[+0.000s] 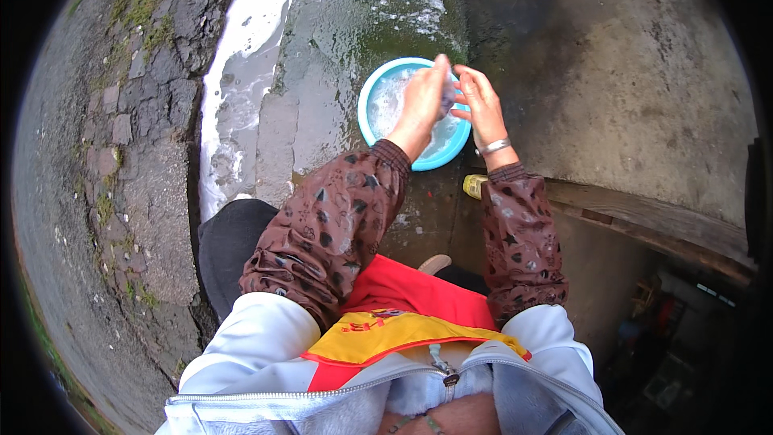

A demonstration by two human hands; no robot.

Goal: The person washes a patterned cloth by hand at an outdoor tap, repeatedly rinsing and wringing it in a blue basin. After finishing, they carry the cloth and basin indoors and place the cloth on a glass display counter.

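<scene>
A round light-blue plastic basin (367,124) of sudsy water stands on wet concrete in front of me. Over its right half, my left hand (423,99) grips a small greyish-purple item (448,96), mostly hidden by the fingers; its kind is unclear. Facing it from the right is my right hand (483,103), with a silver bracelet on the wrist and the fingers apart. Those fingertips come close to the item, but whether they hold it is not visible. Brown patterned sleeve covers (338,211) reach to both wrists.
White foam (232,54) runs along a gutter on the left, with broken paving (130,133) beyond. A yellow container (474,186) lies near my right wrist, partly covered by the sleeve. A wooden beam (652,217) crosses the ground at right. One shoe (435,264) shows below.
</scene>
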